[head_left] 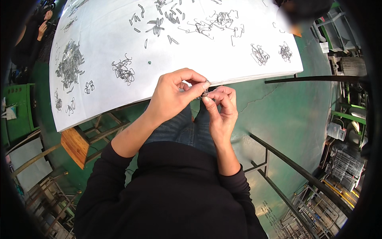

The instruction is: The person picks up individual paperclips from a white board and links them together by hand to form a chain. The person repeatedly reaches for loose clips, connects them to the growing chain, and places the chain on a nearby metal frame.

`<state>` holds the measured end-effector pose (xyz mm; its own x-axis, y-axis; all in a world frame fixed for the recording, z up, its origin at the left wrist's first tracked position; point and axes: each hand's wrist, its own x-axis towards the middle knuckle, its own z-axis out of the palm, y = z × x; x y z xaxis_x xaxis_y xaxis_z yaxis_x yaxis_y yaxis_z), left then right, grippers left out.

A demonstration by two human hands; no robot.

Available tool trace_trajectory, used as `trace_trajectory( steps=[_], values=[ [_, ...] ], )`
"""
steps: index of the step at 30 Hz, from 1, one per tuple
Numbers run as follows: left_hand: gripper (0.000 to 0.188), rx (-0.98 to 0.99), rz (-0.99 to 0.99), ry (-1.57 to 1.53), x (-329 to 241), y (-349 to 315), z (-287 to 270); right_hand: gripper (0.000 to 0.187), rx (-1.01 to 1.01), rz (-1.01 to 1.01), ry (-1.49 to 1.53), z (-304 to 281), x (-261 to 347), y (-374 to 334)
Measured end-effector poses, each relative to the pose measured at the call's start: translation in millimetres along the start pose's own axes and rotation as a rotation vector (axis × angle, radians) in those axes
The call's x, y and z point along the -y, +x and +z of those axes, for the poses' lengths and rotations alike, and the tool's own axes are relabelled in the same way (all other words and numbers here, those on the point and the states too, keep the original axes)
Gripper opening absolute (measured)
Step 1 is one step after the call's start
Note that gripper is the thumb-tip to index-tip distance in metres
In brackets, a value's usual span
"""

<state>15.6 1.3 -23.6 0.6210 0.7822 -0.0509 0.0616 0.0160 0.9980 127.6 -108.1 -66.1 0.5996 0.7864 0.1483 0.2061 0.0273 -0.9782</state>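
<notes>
At the table's near edge my left hand (171,93) pinches a small dark metal wire piece (205,93) between thumb and fingertips. My right hand (223,111) grips the same piece from the other side, thumb and forefinger closed on it. The fingers cover most of it, so its full shape cannot be made out. On the white table top (175,55), left of my hands, lies a tangled pile of bent wire hooks (124,71). A tiny dark green bit (149,62) sits between that pile and my left hand.
Farther left is a large heap of dark metal clips (71,65). More wire hooks (223,19) lie at the far side, with two small piles (260,55) at right. A wooden stool (75,147) stands at lower left. Another person's hand (42,30) shows at upper left.
</notes>
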Motion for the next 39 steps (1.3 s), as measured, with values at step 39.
trace_trajectory(
  steps=[39],
  values=[
    [0.011,-0.211,0.340,0.246,12,-26,3,0.013,0.286,0.324,0.440,-16,42,35]
  ],
)
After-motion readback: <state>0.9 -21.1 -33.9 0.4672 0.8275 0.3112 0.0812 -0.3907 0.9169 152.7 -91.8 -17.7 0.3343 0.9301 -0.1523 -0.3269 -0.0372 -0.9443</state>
